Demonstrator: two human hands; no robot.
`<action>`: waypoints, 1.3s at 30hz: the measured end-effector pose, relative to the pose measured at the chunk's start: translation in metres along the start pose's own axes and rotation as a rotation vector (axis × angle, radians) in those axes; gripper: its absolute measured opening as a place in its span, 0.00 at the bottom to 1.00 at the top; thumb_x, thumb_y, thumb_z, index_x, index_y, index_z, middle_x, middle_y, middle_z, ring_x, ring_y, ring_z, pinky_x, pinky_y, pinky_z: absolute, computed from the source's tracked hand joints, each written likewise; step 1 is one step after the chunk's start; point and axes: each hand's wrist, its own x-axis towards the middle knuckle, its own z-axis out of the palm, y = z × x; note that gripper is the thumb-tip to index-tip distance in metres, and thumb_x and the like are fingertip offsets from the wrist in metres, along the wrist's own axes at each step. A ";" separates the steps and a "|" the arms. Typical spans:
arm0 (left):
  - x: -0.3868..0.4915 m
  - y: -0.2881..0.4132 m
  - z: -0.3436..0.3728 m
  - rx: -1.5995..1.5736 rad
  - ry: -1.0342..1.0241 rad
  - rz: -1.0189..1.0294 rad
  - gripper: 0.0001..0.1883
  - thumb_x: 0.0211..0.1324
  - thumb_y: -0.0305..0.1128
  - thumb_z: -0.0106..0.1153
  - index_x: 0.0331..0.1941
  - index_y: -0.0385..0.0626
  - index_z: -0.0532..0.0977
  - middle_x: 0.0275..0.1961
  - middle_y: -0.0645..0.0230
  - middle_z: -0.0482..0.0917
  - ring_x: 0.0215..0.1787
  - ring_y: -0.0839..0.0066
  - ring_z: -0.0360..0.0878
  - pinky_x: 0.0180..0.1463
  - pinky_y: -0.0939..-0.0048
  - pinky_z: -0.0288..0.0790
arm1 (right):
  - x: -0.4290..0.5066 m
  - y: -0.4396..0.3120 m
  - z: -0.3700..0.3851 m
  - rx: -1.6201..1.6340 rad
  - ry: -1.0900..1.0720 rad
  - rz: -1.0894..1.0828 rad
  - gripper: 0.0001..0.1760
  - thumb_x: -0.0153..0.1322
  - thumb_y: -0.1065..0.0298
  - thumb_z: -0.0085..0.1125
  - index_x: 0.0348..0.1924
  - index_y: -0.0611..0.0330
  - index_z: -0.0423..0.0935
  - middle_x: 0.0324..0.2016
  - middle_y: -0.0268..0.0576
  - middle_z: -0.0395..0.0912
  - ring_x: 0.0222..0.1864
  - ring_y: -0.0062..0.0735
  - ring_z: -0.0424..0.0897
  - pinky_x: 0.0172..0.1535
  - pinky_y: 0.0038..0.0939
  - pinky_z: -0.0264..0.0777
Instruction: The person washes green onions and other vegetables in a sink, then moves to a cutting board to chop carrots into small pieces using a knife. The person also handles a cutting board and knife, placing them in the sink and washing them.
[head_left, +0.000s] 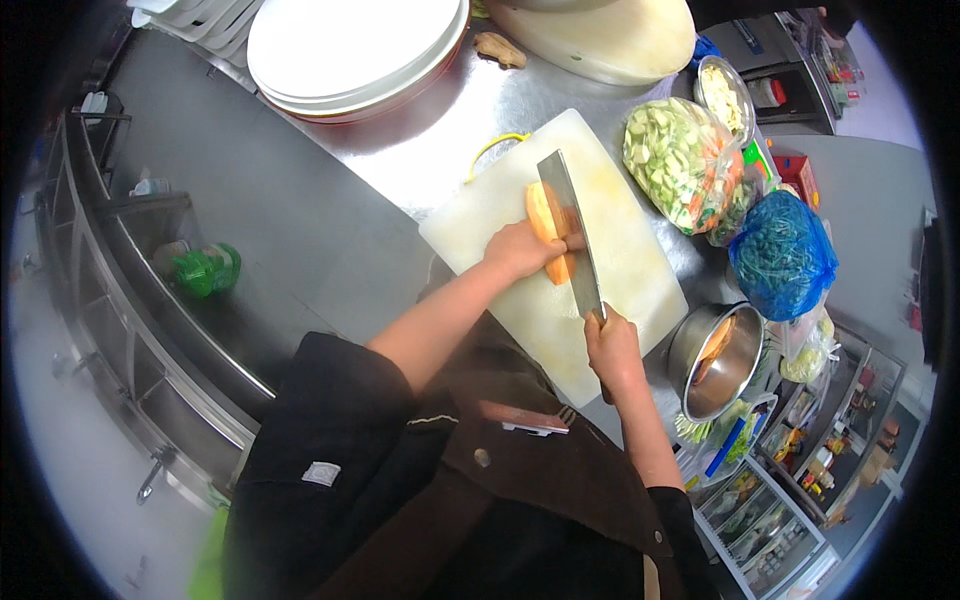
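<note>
A peeled orange root vegetable (538, 206), perhaps a sweet potato or carrot, lies lengthwise on a white cutting board (622, 225) with a yellow handle. My left hand (519, 249) grips it around the middle, thumb and fingers on its near part. In my right hand (616, 349) is the handle of a cleaver (574, 225). Its broad blade stands along the vegetable's right side, pointing away from me, and reflects the orange. Whether the edge has entered the vegetable cannot be told.
Right of the board stand a steel bowl (682, 367) with orange pieces, a bag of cut vegetables (664, 157) and a blue bag (784, 255). White oval trays (352, 49), a ginger-like root (499, 50) and a round chopping block (600, 37) sit beyond it.
</note>
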 end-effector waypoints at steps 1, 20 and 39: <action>0.001 -0.002 0.001 -0.007 0.009 -0.008 0.31 0.47 0.59 0.58 0.49 0.48 0.77 0.44 0.55 0.82 0.48 0.59 0.80 0.51 0.63 0.71 | 0.001 -0.002 0.001 -0.003 0.002 0.004 0.11 0.71 0.68 0.47 0.34 0.69 0.73 0.22 0.66 0.74 0.28 0.66 0.75 0.32 0.51 0.69; 0.001 0.005 -0.001 -0.101 0.070 0.017 0.25 0.46 0.54 0.57 0.38 0.45 0.80 0.31 0.59 0.83 0.35 0.64 0.83 0.40 0.65 0.75 | 0.017 0.002 -0.003 -0.019 -0.020 -0.026 0.12 0.70 0.69 0.47 0.32 0.70 0.74 0.24 0.66 0.75 0.30 0.66 0.76 0.36 0.52 0.69; -0.031 0.040 0.029 0.003 -0.031 0.053 0.26 0.51 0.56 0.48 0.42 0.46 0.78 0.35 0.58 0.83 0.39 0.60 0.82 0.44 0.60 0.74 | -0.027 0.035 -0.030 -0.061 0.124 -0.052 0.17 0.72 0.63 0.49 0.28 0.72 0.72 0.12 0.51 0.72 0.13 0.38 0.77 0.21 0.37 0.71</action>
